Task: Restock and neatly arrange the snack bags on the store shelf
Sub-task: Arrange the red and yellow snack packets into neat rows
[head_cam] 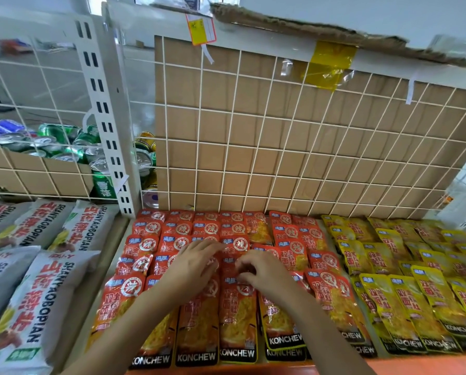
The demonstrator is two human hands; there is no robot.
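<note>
Red Konchew snack bags (pixel 234 318) lie in overlapping rows on the shelf, several columns wide. Both of my hands are over the middle column. My left hand (pixel 192 266) lies flat with fingers stretched out, pressing on the red bags. My right hand (pixel 261 269) has its fingers curled down, pinching the top edge of one red bag (pixel 236 293) in the middle column. The bags under my palms are hidden.
Yellow Konchew bags (pixel 405 299) fill the shelf to the right. Large grey Shanyaobopian bags (pixel 45 293) lie on the left. A white wire grid (pixel 253 147) backed by cardboard rises behind. Drink cans (pixel 64 147) sit in a box beyond the grid at left.
</note>
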